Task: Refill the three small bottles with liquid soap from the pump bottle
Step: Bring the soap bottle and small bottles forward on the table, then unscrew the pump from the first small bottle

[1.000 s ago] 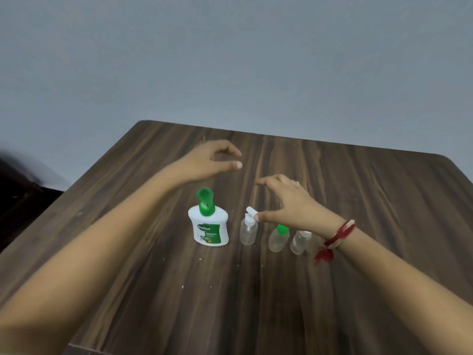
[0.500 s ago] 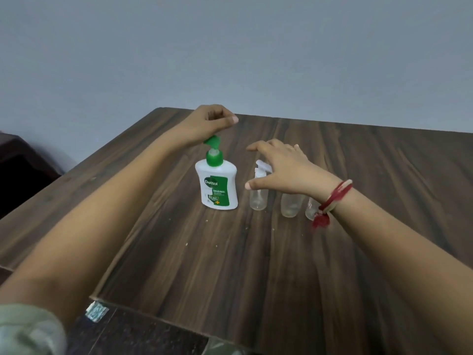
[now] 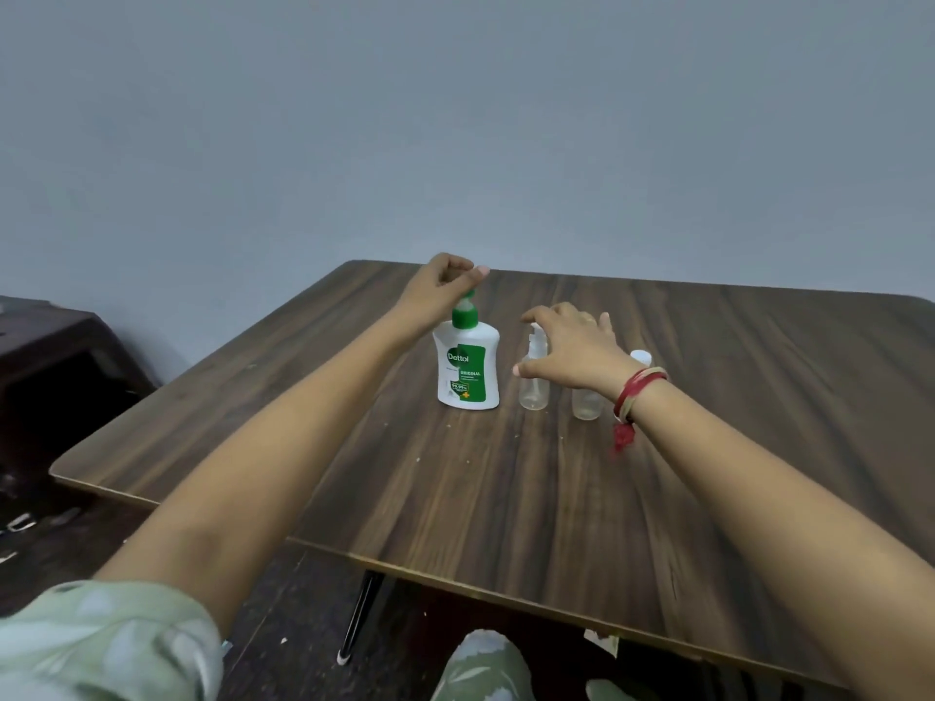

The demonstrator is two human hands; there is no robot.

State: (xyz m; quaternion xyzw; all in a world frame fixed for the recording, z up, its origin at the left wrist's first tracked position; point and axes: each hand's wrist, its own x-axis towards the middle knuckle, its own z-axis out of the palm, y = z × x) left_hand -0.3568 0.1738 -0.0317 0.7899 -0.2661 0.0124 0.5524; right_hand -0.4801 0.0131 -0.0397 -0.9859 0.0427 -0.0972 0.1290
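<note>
My left grip [image 3: 445, 283] is curled over the green head of the pump bottle [image 3: 468, 369], though I cannot tell whether it has closed on it. My right grip [image 3: 571, 354] hangs wide and empty over the first small bottle [image 3: 534, 392], which stands on the tabletop [image 3: 506, 498] just beside the pump bottle. I should take that bottle by its body, steady it upright, and get its white top off before pumping.

3rd small bottle [image 3: 640, 356] — mostly hidden behind right hand [image 3: 571, 354]
</note>
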